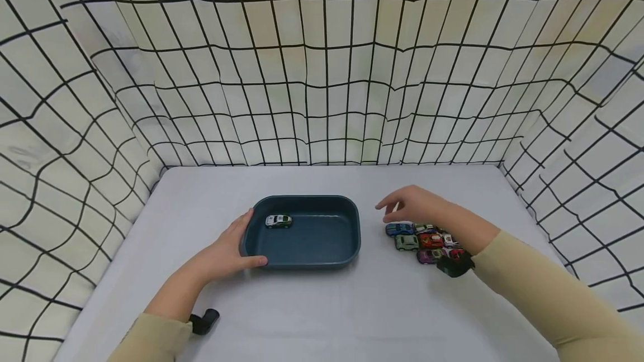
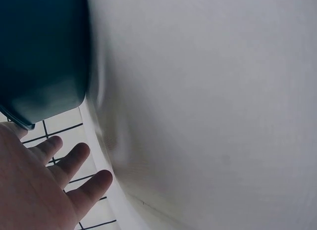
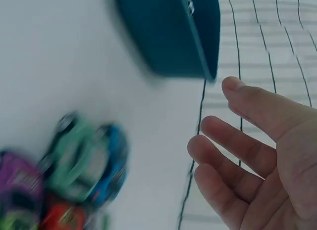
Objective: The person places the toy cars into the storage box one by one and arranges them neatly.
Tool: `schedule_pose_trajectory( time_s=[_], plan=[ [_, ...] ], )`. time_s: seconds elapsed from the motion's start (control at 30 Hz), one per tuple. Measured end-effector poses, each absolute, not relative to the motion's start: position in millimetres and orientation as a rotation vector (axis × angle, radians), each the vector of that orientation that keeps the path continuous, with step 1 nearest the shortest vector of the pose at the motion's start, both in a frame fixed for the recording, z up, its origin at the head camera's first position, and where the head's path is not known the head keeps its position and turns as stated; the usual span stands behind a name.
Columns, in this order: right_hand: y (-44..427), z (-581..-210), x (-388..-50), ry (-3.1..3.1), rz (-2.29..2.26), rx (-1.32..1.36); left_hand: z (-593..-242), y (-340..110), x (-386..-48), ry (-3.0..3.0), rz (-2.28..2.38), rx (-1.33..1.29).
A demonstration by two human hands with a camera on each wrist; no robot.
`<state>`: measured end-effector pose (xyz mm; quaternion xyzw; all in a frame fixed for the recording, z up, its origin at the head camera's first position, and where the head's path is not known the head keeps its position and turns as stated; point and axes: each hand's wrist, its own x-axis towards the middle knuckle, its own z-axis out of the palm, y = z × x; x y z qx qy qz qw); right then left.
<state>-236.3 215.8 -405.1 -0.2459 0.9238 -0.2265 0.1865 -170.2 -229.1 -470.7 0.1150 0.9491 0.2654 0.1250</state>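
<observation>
A dark teal rectangular tray (image 1: pixel 322 261) stands on the table, with one white toy car (image 1: pixel 278 221) lying inside at its left. My left hand (image 1: pixel 228 250) rests against the tray's left end, thumb along the front rim and fingers spread toward the back corner. The left wrist view shows those fingers (image 2: pixel 74 161) extended beside the tray wall. Above and just behind a cluster of toy cars hovers my right hand (image 1: pixel 415 205), its fingers loosely bent with nothing between them. Blue (image 1: pixel 399 229), pale green (image 1: pixel 406 242), red (image 1: pixel 429 240) and purple (image 1: pixel 427 256) cars lie close together, partly hidden by the right forearm.
A white cloth covers the table (image 1: pixel 322 317). White panels with a black grid net (image 1: pixel 322 71) rise at the back and both sides. A dark wrist camera (image 1: pixel 455 265) on the right arm overlaps the near edge of the car cluster.
</observation>
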Motion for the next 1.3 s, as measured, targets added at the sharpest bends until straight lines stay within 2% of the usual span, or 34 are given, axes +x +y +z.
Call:
schedule_pose_trajectory(
  time_s=[0.17, 0.33, 0.93, 1.3],
  plan=[
    [254.2, -416.0, -225.0, 2.607, -0.658, -0.644, -470.1, -228.5, -170.5, 2.762, 0.775, 0.332],
    [268.4, -421.4, -217.3, 2.584, -0.689, -0.600, -470.7, -228.7, -170.2, 2.754, 0.787, 0.323],
    [260.8, -445.7, -197.9, 2.685, -0.384, -0.596, -471.7, -228.3, -171.8, 2.759, 0.784, 0.340],
    [255.2, -452.8, -194.0, 2.714, -0.396, -0.605, -469.8, -227.6, -170.5, 2.766, 0.783, 0.332]
  ],
)
